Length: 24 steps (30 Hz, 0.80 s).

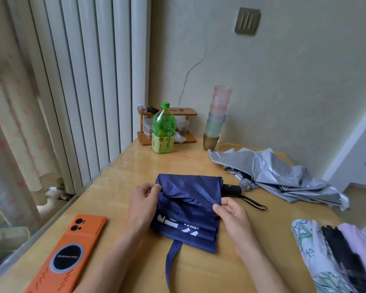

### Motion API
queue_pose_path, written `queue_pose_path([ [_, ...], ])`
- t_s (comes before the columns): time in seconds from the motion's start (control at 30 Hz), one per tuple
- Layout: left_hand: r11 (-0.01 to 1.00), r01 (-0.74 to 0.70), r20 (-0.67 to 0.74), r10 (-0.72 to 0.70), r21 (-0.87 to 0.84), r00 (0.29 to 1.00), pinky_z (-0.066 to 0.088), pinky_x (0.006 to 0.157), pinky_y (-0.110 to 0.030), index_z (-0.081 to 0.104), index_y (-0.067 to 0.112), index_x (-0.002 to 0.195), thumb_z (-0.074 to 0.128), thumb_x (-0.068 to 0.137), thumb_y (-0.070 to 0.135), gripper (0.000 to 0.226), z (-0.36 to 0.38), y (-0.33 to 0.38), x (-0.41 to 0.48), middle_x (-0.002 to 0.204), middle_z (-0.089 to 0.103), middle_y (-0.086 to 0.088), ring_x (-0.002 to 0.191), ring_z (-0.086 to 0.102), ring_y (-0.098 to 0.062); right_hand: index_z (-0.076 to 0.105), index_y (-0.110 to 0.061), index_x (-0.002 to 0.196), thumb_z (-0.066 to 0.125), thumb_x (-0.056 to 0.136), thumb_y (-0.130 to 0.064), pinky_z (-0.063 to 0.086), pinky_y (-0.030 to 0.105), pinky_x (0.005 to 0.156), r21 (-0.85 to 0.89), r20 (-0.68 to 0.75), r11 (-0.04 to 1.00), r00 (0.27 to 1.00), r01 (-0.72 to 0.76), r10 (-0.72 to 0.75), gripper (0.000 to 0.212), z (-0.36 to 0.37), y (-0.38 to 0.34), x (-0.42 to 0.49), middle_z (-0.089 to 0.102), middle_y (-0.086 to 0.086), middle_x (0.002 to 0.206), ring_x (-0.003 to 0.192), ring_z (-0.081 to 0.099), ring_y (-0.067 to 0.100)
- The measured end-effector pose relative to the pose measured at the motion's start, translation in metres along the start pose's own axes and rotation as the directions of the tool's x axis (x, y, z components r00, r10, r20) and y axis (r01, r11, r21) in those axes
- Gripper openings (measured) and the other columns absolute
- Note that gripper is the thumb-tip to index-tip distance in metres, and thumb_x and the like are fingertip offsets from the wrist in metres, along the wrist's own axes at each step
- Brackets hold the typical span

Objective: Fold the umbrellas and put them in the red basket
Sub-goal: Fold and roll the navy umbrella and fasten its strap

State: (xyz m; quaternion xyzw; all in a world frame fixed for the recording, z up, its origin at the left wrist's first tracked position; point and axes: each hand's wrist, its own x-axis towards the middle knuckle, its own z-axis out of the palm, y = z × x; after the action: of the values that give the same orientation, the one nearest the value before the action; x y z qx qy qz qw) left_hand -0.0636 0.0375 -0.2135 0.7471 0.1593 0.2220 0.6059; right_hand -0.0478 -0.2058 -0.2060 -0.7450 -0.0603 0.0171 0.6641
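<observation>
A navy blue umbrella lies collapsed on the wooden table, its black handle and wrist strap pointing right. My left hand pinches a fold of its cloth at the left edge. My right hand pinches the cloth at the right edge. A blue closing strap hangs off the near side. A silver umbrella lies loose and unfolded at the back right. A patterned white, black and lilac umbrella lies at the near right. No red basket is in view.
An orange phone lies at the near left. A green tea bottle, a small wooden shelf and a stack of tinted cups stand along the back. White blinds and a curtain run down the left side.
</observation>
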Motion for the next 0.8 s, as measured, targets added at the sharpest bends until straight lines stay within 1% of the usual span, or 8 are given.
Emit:
queue_pose_path([
  [0.1,0.997,0.031,0.063,-0.027,-0.073,0.998,0.054,0.095,-0.042,0.079,0.030,0.095,0.060,0.087,0.051,0.029,-0.0027,0.0020,-0.0009,0.103,0.074,0.003,0.098,0.069,-0.013,0.061,0.003,0.097,0.064,0.098,-0.010,0.042,0.037,0.079,0.002,0.010,1.000,1.000,-0.003,0.003,0.013,0.0010,0.0005,0.0000,0.068,0.029,0.098,0.083,0.057,0.019],
  [0.17,0.989,0.018,0.029,-0.014,-0.144,0.999,0.052,0.096,-0.034,0.080,0.034,0.097,0.061,0.089,0.040,0.022,-0.0032,0.0064,-0.0040,0.110,0.072,0.006,0.101,0.066,-0.005,0.061,0.002,0.096,0.064,0.098,-0.011,0.040,0.037,0.078,0.000,0.014,1.000,1.000,-0.005,0.005,0.013,0.0011,0.0002,-0.0007,0.067,0.028,0.093,0.082,0.054,0.019],
  [0.23,0.992,-0.021,0.001,0.021,-0.122,1.000,0.048,0.089,-0.022,0.079,0.036,0.096,0.056,0.093,0.018,0.029,-0.0028,0.0081,-0.0054,0.111,0.066,0.008,0.095,0.060,0.005,0.061,0.001,0.096,0.064,0.098,-0.010,0.041,0.037,0.079,0.001,0.014,1.000,1.000,-0.008,0.008,0.012,0.0010,0.0004,-0.0004,0.068,0.028,0.093,0.082,0.054,0.019],
  [0.37,0.995,-0.076,0.118,0.083,-0.061,0.990,0.043,0.084,-0.012,0.072,0.039,0.107,0.050,0.091,-0.003,0.051,-0.0007,0.0054,-0.0065,0.116,0.054,0.010,0.104,0.053,0.003,0.060,0.000,0.096,0.066,0.097,-0.014,0.041,0.038,0.079,0.000,0.027,1.000,1.000,-0.001,0.001,0.015,0.0013,0.0011,-0.0003,0.065,0.032,0.098,0.083,0.054,0.019],
  [0.47,0.990,-0.142,0.193,0.138,0.009,0.972,0.044,0.081,-0.012,0.068,0.040,0.108,0.048,0.085,-0.011,0.060,0.0007,0.0010,-0.0043,0.120,0.048,0.010,0.115,0.047,-0.003,0.062,-0.001,0.096,0.064,0.098,-0.011,0.045,0.037,0.080,-0.002,0.028,1.000,1.000,-0.003,0.003,0.011,0.0012,0.0014,0.0001,0.071,0.025,0.098,0.084,0.060,0.020],
  [0.6,0.983,-0.162,0.144,0.148,0.090,0.979,0.044,0.095,-0.031,0.070,0.033,0.085,0.054,0.077,0.008,0.031,-0.0006,-0.0005,-0.0009,0.113,0.047,0.008,0.118,0.045,-0.018,0.063,0.000,0.097,0.063,0.099,-0.009,0.046,0.036,0.080,-0.008,0.017,1.000,1.000,-0.011,0.011,0.009,0.0016,0.0007,0.0000,0.072,0.023,0.099,0.084,0.061,0.017],
  [0.67,0.986,-0.132,0.104,0.121,0.102,0.987,0.041,0.100,-0.034,0.069,0.032,0.074,0.053,0.077,0.023,0.018,-0.0024,0.0025,-0.0017,0.110,0.049,0.007,0.117,0.046,-0.020,0.062,0.001,0.098,0.063,0.099,-0.010,0.045,0.037,0.080,-0.019,0.014,1.000,1.000,-0.008,0.009,0.010,0.0018,0.0008,-0.0001,0.071,0.024,0.100,0.084,0.060,0.018],
  [0.8,0.991,-0.125,0.144,0.117,0.051,0.983,0.040,0.103,-0.033,0.069,0.028,0.061,0.062,0.089,0.046,0.034,-0.0024,0.0055,-0.0062,0.107,0.052,0.001,0.115,0.049,-0.015,0.062,0.000,0.097,0.064,0.098,-0.011,0.045,0.036,0.078,-0.021,0.009,1.000,1.000,-0.003,0.004,0.011,0.0017,0.0007,-0.0004,0.073,0.020,0.097,0.082,0.061,0.017],
])
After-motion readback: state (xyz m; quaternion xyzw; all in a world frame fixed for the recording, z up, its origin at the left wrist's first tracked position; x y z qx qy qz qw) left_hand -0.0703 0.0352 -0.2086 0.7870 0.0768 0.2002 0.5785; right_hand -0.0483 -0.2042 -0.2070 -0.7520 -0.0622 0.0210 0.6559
